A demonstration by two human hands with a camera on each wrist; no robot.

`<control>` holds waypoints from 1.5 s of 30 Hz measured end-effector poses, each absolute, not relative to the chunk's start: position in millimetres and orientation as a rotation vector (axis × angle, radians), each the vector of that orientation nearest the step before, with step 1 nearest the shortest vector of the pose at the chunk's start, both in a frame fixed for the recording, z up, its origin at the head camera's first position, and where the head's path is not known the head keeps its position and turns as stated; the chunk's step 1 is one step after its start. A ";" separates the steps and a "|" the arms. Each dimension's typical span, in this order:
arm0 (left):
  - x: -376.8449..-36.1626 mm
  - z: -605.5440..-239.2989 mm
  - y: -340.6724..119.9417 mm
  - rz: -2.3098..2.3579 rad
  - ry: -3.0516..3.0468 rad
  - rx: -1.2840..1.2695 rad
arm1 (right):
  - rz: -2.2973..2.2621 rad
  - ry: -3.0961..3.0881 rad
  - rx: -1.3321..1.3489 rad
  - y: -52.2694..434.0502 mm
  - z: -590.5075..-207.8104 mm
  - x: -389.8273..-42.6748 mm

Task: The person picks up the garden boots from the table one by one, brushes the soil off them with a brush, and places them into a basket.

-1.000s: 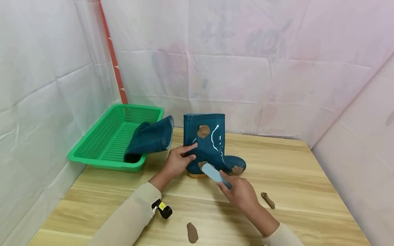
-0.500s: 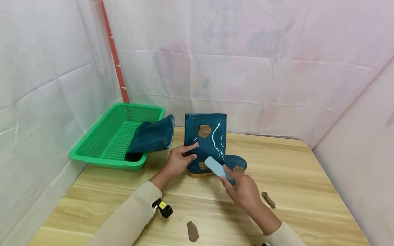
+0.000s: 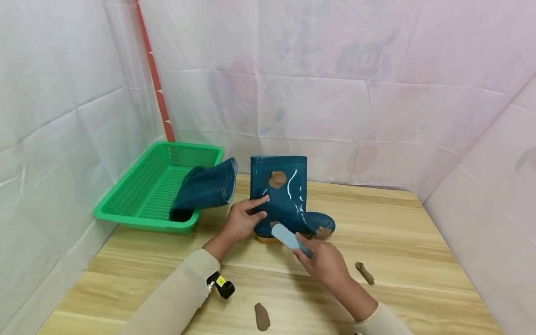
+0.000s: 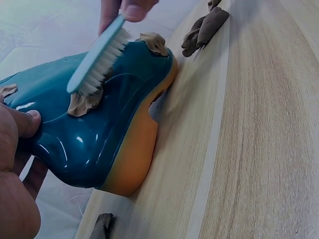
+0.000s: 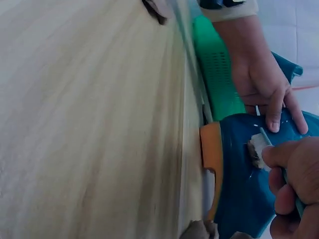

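A blue rubber boot (image 3: 284, 200) with an orange sole (image 4: 134, 154) stands upright on the table, toe pointing right. My left hand (image 3: 242, 220) grips the back of its ankle, thumb and forefinger on the near side, other fingers behind. My right hand (image 3: 328, 260) holds a light blue brush (image 3: 289, 236) by its handle. In the left wrist view, the white bristles (image 4: 102, 67) touch a brown mud-like patch (image 4: 83, 103) above the heel. Another brown patch (image 3: 277, 179) sits on the shaft, and one more (image 3: 322, 232) on the toe.
To the left, a second blue boot (image 3: 205, 186) leans out of a green plastic basket (image 3: 144, 224). Loose brown pieces lie on the wooden table: one near the front (image 3: 262, 317), another at the right (image 3: 365, 273). White sheeting (image 3: 318, 116) hangs behind and on both sides.
My right hand drew the brush up and right off the heel patch, then brought it back down and left onto it. The left hand keeps its grip, and the boot stays in place.
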State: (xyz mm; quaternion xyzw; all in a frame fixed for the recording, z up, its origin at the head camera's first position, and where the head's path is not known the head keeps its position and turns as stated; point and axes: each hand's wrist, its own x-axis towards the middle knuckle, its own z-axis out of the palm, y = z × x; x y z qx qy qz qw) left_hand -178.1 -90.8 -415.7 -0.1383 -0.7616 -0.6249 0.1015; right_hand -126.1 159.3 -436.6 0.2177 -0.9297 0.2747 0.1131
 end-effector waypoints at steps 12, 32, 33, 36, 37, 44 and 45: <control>-177.2 -415.3 -91.2 -1.833 -2.254 -0.414 | 0.839 -2.710 0.616 155.5 -435.9 -124.8; -179.1 -415.5 -93.2 -1.861 -2.236 -0.448 | 0.872 -2.673 0.619 153.7 -438.3 -126.3; -179.1 -415.3 -93.1 -1.856 -2.235 -0.449 | 0.874 -2.678 0.617 153.5 -438.3 -126.4; -178.2 -414.5 -92.9 -1.845 -2.239 -0.434 | 0.849 -2.723 0.662 153.0 -439.3 -126.0; -178.0 -414.2 -92.7 -1.844 -2.242 -0.436 | 0.859 -2.725 0.678 152.7 -439.2 -125.4; -176.2 -412.8 -91.6 -1.832 -2.248 -0.444 | 0.814 -2.764 0.691 151.8 -440.6 -123.3; -176.0 -412.6 -91.3 -1.827 -2.250 -0.446 | 0.790 -2.795 0.707 152.2 -441.2 -122.5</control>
